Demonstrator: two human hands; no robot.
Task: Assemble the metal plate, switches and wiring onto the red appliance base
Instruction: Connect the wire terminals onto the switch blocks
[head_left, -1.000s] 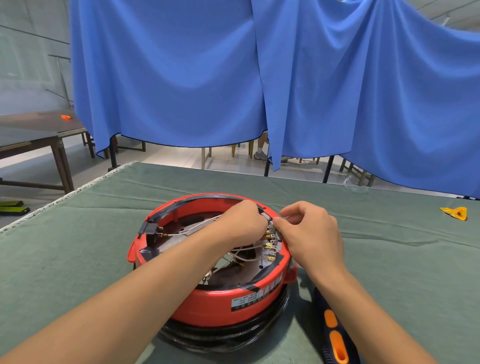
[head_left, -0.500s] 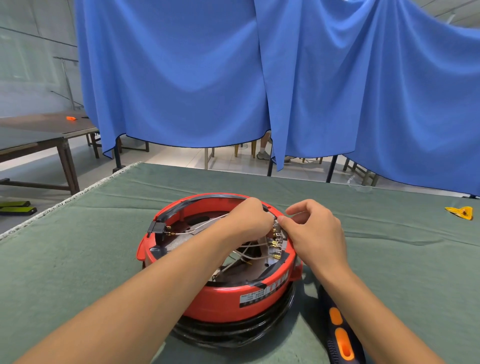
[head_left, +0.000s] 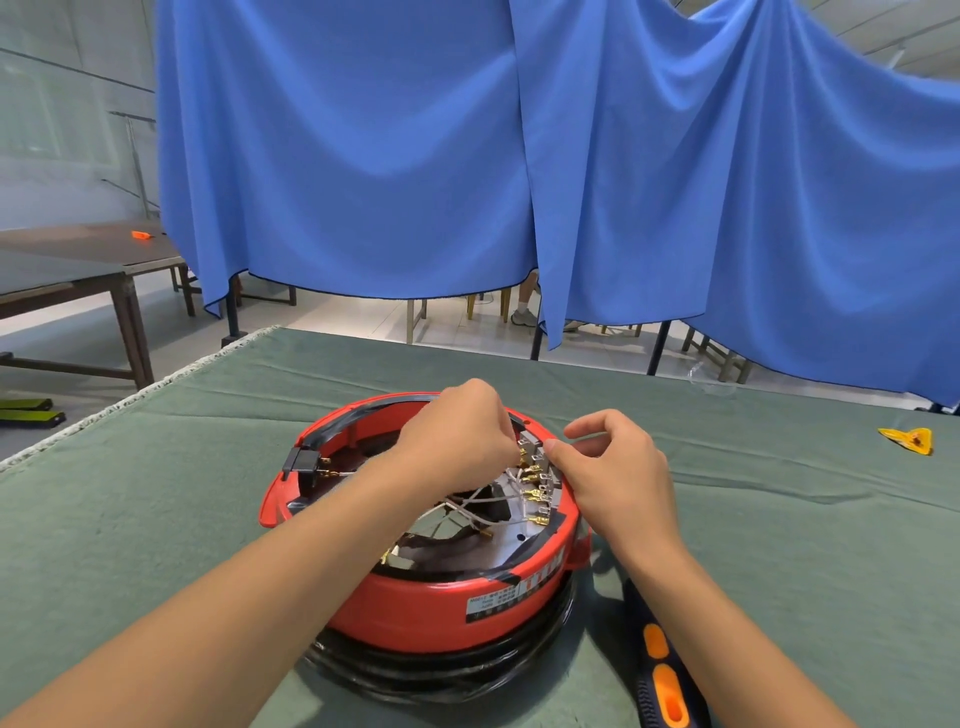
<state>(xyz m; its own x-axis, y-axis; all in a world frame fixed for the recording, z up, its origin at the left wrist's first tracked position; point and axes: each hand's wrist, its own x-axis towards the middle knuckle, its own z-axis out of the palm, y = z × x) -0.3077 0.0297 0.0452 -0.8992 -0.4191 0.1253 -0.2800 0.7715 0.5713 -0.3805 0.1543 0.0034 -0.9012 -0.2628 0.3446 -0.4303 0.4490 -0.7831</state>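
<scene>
The round red appliance base (head_left: 447, 603) lies upside down on the green table cloth, its open inside facing me. Inside it, white wires (head_left: 470, 506) with brass terminals run to a row of grey switches (head_left: 540, 470) along the right rim. A black socket part (head_left: 304, 462) sits at the left rim. My left hand (head_left: 457, 436) reaches over the base, fingers curled onto the wire terminals at the top of the switch row. My right hand (head_left: 613, 467) pinches the top switch from the right side with thumb and forefinger. The metal plate (head_left: 511, 543) shows partly beneath the wires.
A dark blue and orange screwdriver (head_left: 662, 670) lies on the cloth (head_left: 156, 519) right of the base. A yellow and orange piece (head_left: 909, 439) lies at the far right. Blue curtains (head_left: 519, 156) hang behind the table; a wooden table (head_left: 78, 270) stands at the left.
The view has shifted slightly, so the base sits a bit further right. Both hands stay at the top of the switch row; my right forefinger has lifted a little.
</scene>
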